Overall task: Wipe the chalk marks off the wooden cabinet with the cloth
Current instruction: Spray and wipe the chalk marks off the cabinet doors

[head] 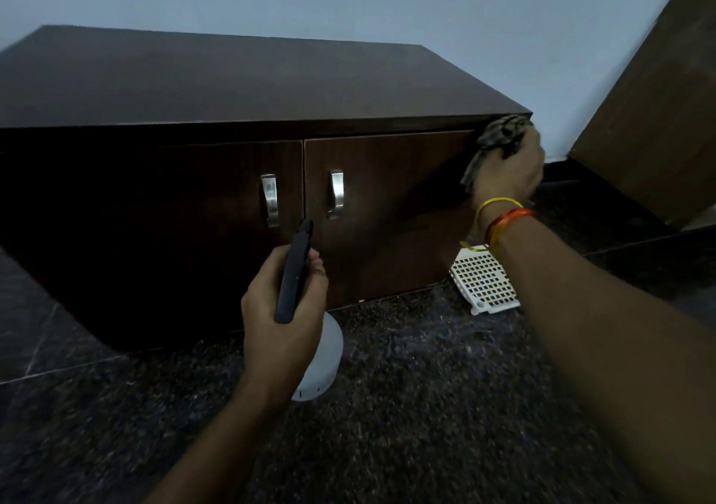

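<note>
A low, dark wooden cabinet (217,89) with two doors and metal handles stands against the wall. My right hand (509,172) grips a crumpled dark cloth (499,135) and presses it against the cabinet's top right front corner. My left hand (281,312) holds a dark phone (294,271) upright in front of the right door. No chalk marks show in the dim light.
A white round object (323,364) sits on the dark speckled floor under my left hand. A white perforated basket piece (484,281) lies by the cabinet's lower right corner. A brown wooden panel (651,116) leans at the right.
</note>
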`<state>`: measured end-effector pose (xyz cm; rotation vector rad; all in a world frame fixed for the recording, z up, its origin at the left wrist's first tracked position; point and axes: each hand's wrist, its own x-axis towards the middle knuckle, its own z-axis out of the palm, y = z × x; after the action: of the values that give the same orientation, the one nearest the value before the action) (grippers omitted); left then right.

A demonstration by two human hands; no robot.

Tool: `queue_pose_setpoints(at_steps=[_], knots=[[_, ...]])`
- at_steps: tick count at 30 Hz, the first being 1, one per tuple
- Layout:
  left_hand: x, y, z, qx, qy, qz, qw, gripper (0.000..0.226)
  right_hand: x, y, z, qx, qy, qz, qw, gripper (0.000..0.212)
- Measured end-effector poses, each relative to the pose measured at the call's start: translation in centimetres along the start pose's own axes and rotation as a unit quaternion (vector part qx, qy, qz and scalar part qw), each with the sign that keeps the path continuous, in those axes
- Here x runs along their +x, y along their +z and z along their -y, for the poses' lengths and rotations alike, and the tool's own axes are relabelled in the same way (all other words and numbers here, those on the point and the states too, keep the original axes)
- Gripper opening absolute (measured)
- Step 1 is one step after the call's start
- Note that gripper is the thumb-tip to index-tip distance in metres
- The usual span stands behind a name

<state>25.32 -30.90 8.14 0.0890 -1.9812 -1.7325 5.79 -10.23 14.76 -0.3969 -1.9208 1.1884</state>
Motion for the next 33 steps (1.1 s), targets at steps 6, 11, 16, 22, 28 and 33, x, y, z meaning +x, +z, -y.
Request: queue_pose_setpoints(at_steps=[6,11,16,22,28,33], knots=[[-0.2,-0.4,0.7,0.014,0.002,0.003,1.000,0.007,-0.5,0.3,0.6,0.032,-0.017,-0.015,0.999,0.050],[-0.5,-0.6,0.0,0.012,0.014,0.005,1.000,0.008,-5.5,0.9,4.9,0.016,-0.101,0.003,0.995,0.042],[-1.0,-1.6,-0.3,-0.004,0.002,-0.020,1.000,0.008,-11.0,2.0,7.4,0.002,-0.159,0.064,0.985,0.038],[-0.9,-3.9,-1.3,-0.005,0.004,-0.052,0.999,0.004,-14.1,2.4,8.9,-0.006,-0.234,0.118,0.965,0.033],[-0.8,-6.8,-2.4,0.013,0.001,-0.086,0.996,0.010,-18.1,3.2,11.7,0.017,-0.310,0.179,0.934,0.037],[-1.1,-9.6,-2.5,0.031,0.001,-0.119,0.992,0.006,-21.6,4.4,14.2,0.030,-0.340,0.215,0.915,0.036]])
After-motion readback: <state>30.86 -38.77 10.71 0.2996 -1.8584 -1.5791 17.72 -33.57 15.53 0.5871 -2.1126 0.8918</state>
